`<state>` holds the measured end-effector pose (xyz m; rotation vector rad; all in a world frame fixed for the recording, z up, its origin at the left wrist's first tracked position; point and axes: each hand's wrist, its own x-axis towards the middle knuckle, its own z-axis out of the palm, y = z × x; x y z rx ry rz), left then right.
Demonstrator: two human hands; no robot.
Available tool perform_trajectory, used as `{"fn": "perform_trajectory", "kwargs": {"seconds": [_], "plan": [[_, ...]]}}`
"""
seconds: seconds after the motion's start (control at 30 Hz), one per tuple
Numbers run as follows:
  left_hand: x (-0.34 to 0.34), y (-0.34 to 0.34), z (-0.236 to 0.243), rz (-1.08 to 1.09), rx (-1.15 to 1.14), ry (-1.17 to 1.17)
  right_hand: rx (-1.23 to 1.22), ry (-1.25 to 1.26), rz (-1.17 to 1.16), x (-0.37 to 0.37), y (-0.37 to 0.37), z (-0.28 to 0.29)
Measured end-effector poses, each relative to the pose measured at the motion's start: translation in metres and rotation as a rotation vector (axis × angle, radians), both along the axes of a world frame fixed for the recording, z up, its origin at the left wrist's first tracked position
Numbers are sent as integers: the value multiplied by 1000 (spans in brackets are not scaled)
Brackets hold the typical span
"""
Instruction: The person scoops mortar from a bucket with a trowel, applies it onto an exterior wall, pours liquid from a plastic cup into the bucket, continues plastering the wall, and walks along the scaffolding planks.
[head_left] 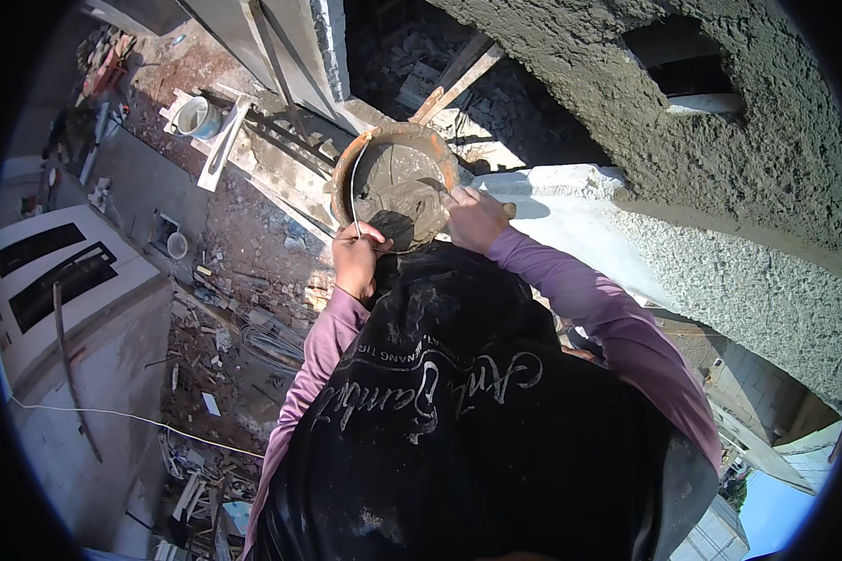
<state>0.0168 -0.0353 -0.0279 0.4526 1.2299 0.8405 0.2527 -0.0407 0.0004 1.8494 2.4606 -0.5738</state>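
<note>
A round orange-brown bucket of wet grey mortar sits at upper middle, just beyond my dark-shirted front. My left hand is closed on the bucket's thin wire handle at the near left rim. My right hand is closed round a tool at the right side of the bucket, apparently a trowel; its wooden handle shows beside my fingers and its blade is mostly in the mortar.
Rough plastered wall and pale ledge stand right. Planks with a white bucket lie upper left. Rubble ground appears far below left, crossed by a thin cord. A dark opening with debris lies beyond the bucket.
</note>
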Motion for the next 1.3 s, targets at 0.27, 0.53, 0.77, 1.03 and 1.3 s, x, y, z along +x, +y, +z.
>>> {"fn": "perform_trajectory", "kwargs": {"seconds": [0.27, 0.53, 0.77, 1.03, 1.3], "plan": [[16, 5, -4, -77, 61, 86, -363, -81, -353, -16, 28, -40], [5, 14, 5, -3, 34, 49, -288, 291, -382, 18, -5, -40], [2, 11, -6, -11, 17, 36, -228, 216, -423, 17, -1, -16], [-2, 2, -6, -59, 5, 70, -51, 193, -203, 35, 18, 67], [-1, -10, -10, -43, 20, 104, -940, 990, -363, 119, 89, 155]]}}
